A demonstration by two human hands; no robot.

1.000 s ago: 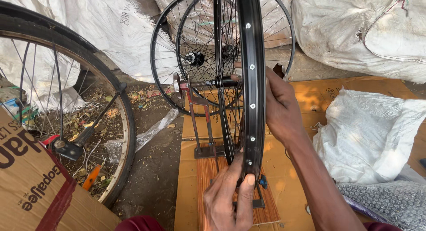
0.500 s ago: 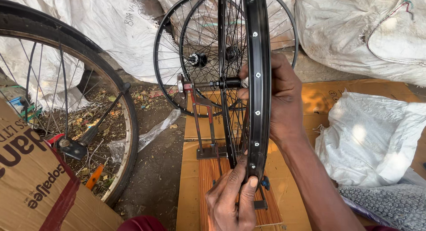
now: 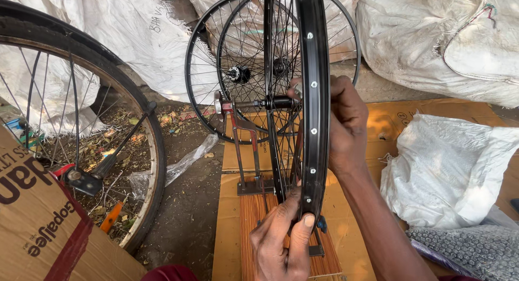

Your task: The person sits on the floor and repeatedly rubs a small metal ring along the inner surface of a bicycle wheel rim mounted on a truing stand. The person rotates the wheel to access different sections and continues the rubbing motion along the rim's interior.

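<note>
Rim (image 3: 314,70) upright in the truing stand (image 3: 246,151), axle clamped so it spins | left hand (image 3: 284,243) pinches its lower edge, thumb on (steadying) | right hand (image 3: 346,124) wraps the rim's side

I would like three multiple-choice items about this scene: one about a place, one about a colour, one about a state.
1. Where is the left hand?
A. at the bottom of the rim
B. on the cardboard box
C. on the white sack

2. What colour is the rim in the stand?
A. silver
B. black
C. red

3. How is the rim held?
A. lying flat on the ground
B. upright, on its axle in the stand
C. leaning on a sack

Answers:
1 A, its thumb presses the lowest part of the rim.
2 B, the rim is glossy black with silver spoke nipples.
3 B, it stands upright, with the right hand on its side.
</note>
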